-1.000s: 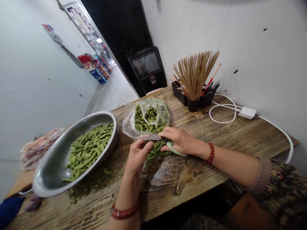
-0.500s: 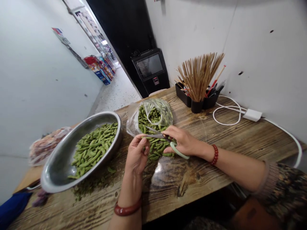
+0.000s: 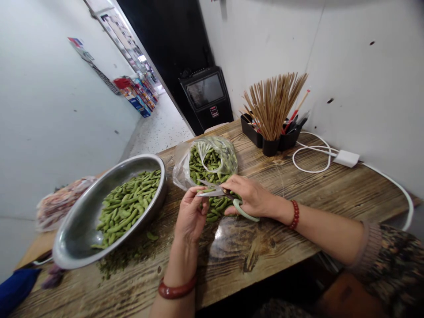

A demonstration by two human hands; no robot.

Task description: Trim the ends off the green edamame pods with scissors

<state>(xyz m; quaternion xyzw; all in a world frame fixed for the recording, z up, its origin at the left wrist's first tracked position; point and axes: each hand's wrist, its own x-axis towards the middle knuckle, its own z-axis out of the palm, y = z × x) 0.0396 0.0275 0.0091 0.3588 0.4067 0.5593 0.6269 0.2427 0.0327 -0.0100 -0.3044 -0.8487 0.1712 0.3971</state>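
My right hand (image 3: 247,196) is closed around a pair of scissors (image 3: 212,193) with pale green handles, its blades parted and pointing left. Between the thumb and fingers of my left hand (image 3: 192,214) is a green edamame pod (image 3: 202,191), mostly hidden by the fingers and the blades. The lower blade lies right at my left fingertips. Just beyond both hands, a clear plastic bag (image 3: 180,170) lies open with many edamame pods (image 3: 217,207) in and in front of it. To the left, a large metal basin (image 3: 79,234) holds a heap of pods (image 3: 127,205).
Green trimmings (image 3: 124,260) litter the wooden table (image 3: 232,278) beside the basin. A black holder (image 3: 251,132) with wooden skewers (image 3: 273,106) stands at the back, near a white cable and adapter (image 3: 346,158). A bagged pinkish item (image 3: 62,203) and blue cloth (image 3: 16,289) lie far left.
The scissors' blades have shifted slightly down and left, over my left fingertips, and a bit of the green pod now shows between them. The whole view has drifted slightly.
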